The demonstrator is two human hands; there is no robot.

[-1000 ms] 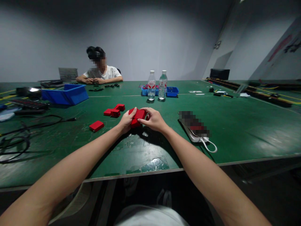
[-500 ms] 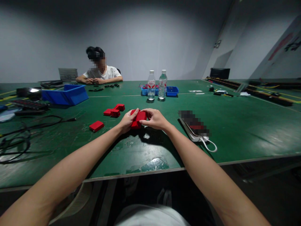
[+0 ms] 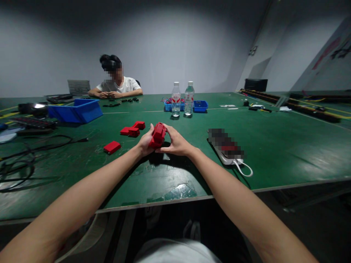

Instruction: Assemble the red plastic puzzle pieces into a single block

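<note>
- Red piece (image 3: 158, 134): held over the surface (image 3: 178, 173), between both hands; long axis tilted, running from 7 to 1 o'clock.
- Left hand (image 3: 145, 141): grasps the piece's 9 o'clock side, thumb pointing to 12; forearm enters from 8.
- Right hand (image 3: 177, 141): spans the piece, fingers at its 1 o'clock end, thumb near 6; palm apart.
- Loose red block (image 3: 112, 147): lies at 9 o'clock from the piece.

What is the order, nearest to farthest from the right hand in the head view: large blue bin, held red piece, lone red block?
1. Held red piece, at the right hand.
2. Lone red block, left.
3. Large blue bin, back left.
</note>
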